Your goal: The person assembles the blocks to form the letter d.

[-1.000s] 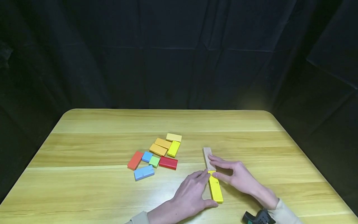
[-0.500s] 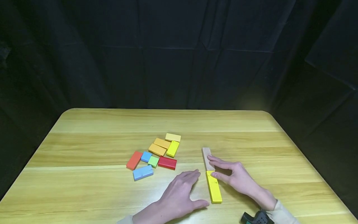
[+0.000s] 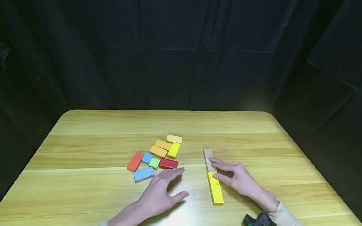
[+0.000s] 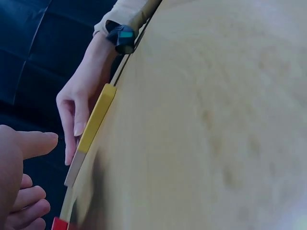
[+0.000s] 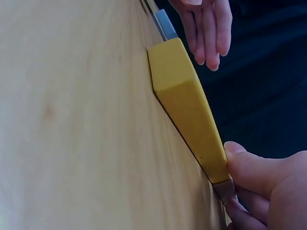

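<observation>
My left hand (image 3: 158,194) is over the table with fingers extended and thumb spread, holding nothing. Its fingertips are near a dark red block (image 3: 168,163) and a light blue block (image 3: 144,174). My right hand (image 3: 240,179) rests at the join of two blocks lying end to end. Its thumb touches the far end of a long yellow block (image 3: 216,191), and its fingers touch a plain wooden block (image 3: 208,160). In the right wrist view the yellow block (image 5: 187,110) lies flat, its far end by the thumb.
Left of centre lie a red-orange block (image 3: 135,162), a small blue block (image 3: 147,158), a green block (image 3: 154,163), two orange blocks (image 3: 158,151), a shorter yellow block (image 3: 173,150) and a pale yellow block (image 3: 174,139). Dark cloth (image 3: 169,62) hangs behind the table.
My left hand has let go of the long yellow block and moved left, towards the coloured blocks. The right hand stays at the join of the two blocks.
</observation>
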A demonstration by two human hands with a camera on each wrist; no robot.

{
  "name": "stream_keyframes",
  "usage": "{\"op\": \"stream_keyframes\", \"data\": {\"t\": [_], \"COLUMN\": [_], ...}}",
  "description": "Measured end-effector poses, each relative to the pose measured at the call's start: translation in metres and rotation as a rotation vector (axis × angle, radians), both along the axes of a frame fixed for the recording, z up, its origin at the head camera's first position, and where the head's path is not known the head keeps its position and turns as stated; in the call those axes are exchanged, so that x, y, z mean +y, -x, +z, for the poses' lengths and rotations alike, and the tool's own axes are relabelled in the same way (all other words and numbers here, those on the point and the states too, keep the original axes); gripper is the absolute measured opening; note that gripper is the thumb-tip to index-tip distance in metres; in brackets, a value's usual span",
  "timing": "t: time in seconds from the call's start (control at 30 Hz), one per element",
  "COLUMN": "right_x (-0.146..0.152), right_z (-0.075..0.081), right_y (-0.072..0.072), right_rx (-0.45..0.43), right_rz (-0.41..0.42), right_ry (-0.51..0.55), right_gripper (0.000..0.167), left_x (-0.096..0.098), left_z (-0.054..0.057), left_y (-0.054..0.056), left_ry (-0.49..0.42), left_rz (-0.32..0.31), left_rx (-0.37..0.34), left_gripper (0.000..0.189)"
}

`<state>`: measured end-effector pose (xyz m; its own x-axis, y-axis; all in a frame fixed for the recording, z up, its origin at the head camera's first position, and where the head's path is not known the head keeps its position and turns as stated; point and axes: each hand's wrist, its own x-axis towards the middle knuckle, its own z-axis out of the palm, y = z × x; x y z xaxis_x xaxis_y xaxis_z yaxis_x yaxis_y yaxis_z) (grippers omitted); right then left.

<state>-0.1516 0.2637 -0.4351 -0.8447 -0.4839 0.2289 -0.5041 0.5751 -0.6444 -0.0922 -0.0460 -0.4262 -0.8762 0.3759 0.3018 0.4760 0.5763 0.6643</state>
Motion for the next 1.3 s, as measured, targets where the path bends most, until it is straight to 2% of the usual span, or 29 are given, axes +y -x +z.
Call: {"op": "stream_keyframes", "data": {"t": [0.23,0.43,0.7,1.0,1.3], "right_x": [-0.001,-0.002,-0.002,-0.001,0.000], "right_z": [-0.001,0.000,0.000,0.000,-0.001], "right_y": [-0.001,-0.001,-0.002,-0.002,-0.001], "right_rx": [-0.015,-0.016,-0.003,-0.030,-0.025], "right_rz": [0.014,0.010,0.005,-0.002,-0.001], "right_ry": [0.015,0.006,-0.002,0.005,0.000], "right_gripper": [0.044,0.044,0.044,0.045,0.045], "left_x": [-0.021,-0.044,-0.078,-0.105,-0.128], "left_z": [0.002,0.004,0.005,0.003,-0.004], "left_y": [0.005,0.012,0.030,0.044,0.055], "left_ry": [-0.124,-0.150,-0.169,-0.153,-0.154], "left_rz": [0.018,0.032,0.092,0.129,0.098], "left_rx": [0.025,0.060,-0.016,-0.076,-0.132], "left_gripper": [0.055,0.057,0.054,0.053,0.056]}}
